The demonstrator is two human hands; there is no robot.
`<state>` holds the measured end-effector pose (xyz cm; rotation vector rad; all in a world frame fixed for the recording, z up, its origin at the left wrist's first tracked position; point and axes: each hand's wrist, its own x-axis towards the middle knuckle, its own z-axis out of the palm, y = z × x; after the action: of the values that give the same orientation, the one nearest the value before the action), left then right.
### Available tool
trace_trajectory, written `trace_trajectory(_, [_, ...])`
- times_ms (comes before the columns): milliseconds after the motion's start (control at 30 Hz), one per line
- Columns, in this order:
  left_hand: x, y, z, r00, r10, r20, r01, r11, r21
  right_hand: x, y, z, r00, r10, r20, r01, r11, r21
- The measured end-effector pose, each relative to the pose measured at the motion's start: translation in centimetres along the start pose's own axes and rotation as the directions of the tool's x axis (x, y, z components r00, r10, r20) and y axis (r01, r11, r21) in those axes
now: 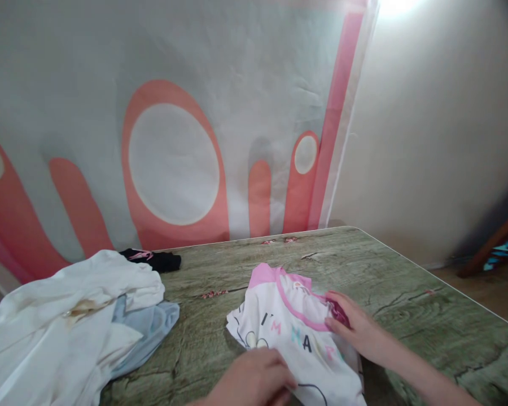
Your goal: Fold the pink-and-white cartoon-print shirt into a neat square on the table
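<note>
A white T-shirt (296,332) with pink neck trim and printed letters lies on the table in front of me, its collar pointing away. My right hand (355,330) grips it at the right shoulder, thumb by the neckline and fingers over the edge. A dark pink patch of cloth (337,313) shows beside those fingers. Over the shirt's near left side, my left hand (256,378) is closed, its fingers curled against the fabric and slightly blurred. The fingertips of that hand are partly hidden.
To the left lies a heap of white clothes (68,316) with a light blue garment (152,330) under it. A folded black garment (158,261) sits behind. The wood-patterned table (389,282) meets a printed backdrop (237,113) at its far edge.
</note>
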<state>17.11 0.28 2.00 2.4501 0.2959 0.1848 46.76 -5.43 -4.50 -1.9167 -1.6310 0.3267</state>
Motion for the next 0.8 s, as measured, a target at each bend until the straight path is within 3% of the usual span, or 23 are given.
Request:
trace_trajectory(100, [0.5, -1.8, -1.6, 0.969, -0.135, -0.208, 0.147, 0.988, 0.043, -0.9, 0.9, -0.3, 0.996, 0.085, 0.029, -0.088, 0.989, 0.116])
trace_trajectory(167, [0.2, -2.8, -2.1, 0.946, -0.193, -0.262, 0.212, 0.976, 0.047, -1.0, 1.7, -0.6, 0.985, 0.169, 0.035, -0.172, 0.966, 0.191])
trace_trajectory(267, [-0.2, -4.4, -2.0, 0.934, -0.221, -0.281, 0.247, 0.967, 0.060, -0.8, 2.8, -0.6, 0.972, 0.232, 0.046, -0.236, 0.934, 0.268])
trace_trajectory(367, [0.0, -6.2, -1.5, 0.944, -0.174, -0.279, 0.205, 0.975, 0.086, -0.5, 3.3, -0.5, 0.970, 0.241, 0.038, -0.241, 0.928, 0.285])
trace_trajectory(600, [3.6, -10.5, -2.3, 0.964, -0.078, -0.253, 0.133, 0.969, 0.210, -0.4, 2.7, -1.2, 0.975, 0.176, 0.137, -0.206, 0.946, 0.252])
trace_trajectory(700, [5.1, -10.4, -3.1, 0.963, -0.082, -0.256, 0.145, 0.960, 0.238, -0.7, 2.6, -1.7, 0.979, 0.180, 0.100, -0.200, 0.946, 0.257])
trace_trajectory(800, [5.4, -7.9, -2.9, 0.955, -0.093, -0.280, 0.151, 0.970, 0.193, -0.9, 2.2, -2.4, 0.973, 0.225, 0.053, -0.230, 0.922, 0.310])
